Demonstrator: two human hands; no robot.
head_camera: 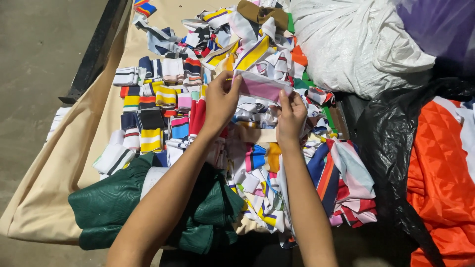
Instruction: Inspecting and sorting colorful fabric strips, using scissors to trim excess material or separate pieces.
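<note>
Holding a pink-and-white knit strip (pixel 262 86) stretched between them, the left hand (pixel 220 101) and the right hand (pixel 291 116) hover above a heaped pile of loose striped strips (pixel 257 163). The left hand's fingers (pixel 233 83) are closed in a pinch on the strip's left end, thumb against fingertips. The right hand's fingers (pixel 286 98) are likewise closed on the lower right edge, just under the strip's white border. The strip lies between the two pinches, tilted down toward the right, its pink face turned to the camera, clear of the pile below.

The main risk, as I judge it, is a slip. Each hold takes only an edge, so a tug from either side could pull the end free and drop the strip into the loose heap, where it would be hard to pick out again among similar colours. A second risk is to the folded stacks of striped strips (pixel 158 106) set in rows on the beige cloth (pixel 54 183) to the left. The left forearm passes right beside them, and a sweep of the elbow could knock the rows askew. The green quilted fabric (pixel 111 202) lies under the forearms, a white sack (pixel 356 44) and an orange quilted fabric (pixel 438 183) to the right.
</note>
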